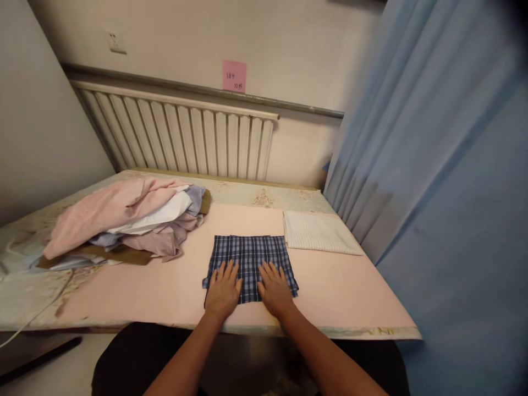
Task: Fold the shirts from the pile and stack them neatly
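A folded blue plaid cloth [250,253], perhaps a shirt, lies flat on the pink sheet [338,291] in front of me. My left hand [223,287] rests palm down on its near left part, fingers spread. On the near right part lies my right hand [275,287], likewise flat with the fingers apart. Neither hand grips anything; the fabric shows between them. Just beyond the right edge of the plaid cloth is a folded white striped cloth [319,232], apart from both hands.
A heap of crumpled clothes [119,217] in pink, white, purple and brown occupies the table's left side. Behind the table stands a radiator [185,132]. A blue curtain [408,137] hangs along the right edge. A white cord [41,308] trails over the front left edge.
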A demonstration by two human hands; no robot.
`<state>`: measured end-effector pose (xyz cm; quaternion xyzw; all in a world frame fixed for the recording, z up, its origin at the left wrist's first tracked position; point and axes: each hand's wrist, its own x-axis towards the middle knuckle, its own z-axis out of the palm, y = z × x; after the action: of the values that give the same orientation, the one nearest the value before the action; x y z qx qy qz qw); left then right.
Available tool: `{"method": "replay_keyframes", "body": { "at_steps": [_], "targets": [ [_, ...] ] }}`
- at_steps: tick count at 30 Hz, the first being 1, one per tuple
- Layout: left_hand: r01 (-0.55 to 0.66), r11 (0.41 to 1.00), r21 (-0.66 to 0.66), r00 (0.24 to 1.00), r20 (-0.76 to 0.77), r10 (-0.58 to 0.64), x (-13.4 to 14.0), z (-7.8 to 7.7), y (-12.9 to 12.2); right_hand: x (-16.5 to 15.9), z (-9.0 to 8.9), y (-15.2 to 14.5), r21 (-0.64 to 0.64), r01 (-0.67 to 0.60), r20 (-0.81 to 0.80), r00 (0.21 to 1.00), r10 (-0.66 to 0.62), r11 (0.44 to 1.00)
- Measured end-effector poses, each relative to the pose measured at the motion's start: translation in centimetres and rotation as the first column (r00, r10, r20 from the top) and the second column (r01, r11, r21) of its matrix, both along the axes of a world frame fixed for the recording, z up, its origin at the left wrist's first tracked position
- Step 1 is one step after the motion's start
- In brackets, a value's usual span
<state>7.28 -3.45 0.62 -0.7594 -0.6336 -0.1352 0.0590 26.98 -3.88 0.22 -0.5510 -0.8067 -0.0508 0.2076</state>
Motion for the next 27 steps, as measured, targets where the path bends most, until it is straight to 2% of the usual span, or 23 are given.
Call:
{"method": "replay_keyframes", "body": {
  "at_steps": [5,11,14,17,21,27],
  "targets": [
    [0.006,1.000,-0.004,1.000,-0.017,-0.006,-0.4,0.0,-0.3,2.1,-0.2,-0.2,0.008,0.052,0.010,0.999,-0.052,0.999],
    [-0.022,1.000,0.001,1.000,-0.019,0.022,0.9,0.9,-0.7,2.4,-0.1,-0.4,0.004,0.063,-0.009,0.998,-0.063,0.998],
    [0.077,0.997,0.024,0.997,-0.018,-0.076,2.4,1.1,-1.1,2.4,0.0,-0.4,0.007,0.061,-0.017,0.998,-0.061,0.998],
    [0.172,0.985,-0.011,0.985,0.000,-0.172,3.6,0.6,-1.4,2.4,0.1,-0.4,0.008,0.060,-0.014,0.998,-0.060,0.998],
    [0.188,0.982,-0.019,0.982,0.016,-0.188,3.8,-0.1,-1.6,2.4,0.1,-0.4,-0.003,0.064,-0.017,0.998,-0.064,0.998],
    [0.222,0.975,-0.016,0.975,0.005,-0.222,2.8,-0.1,-1.5,2.4,0.0,-0.3,0.002,0.062,-0.028,0.998,-0.062,0.998]
  ]
}}
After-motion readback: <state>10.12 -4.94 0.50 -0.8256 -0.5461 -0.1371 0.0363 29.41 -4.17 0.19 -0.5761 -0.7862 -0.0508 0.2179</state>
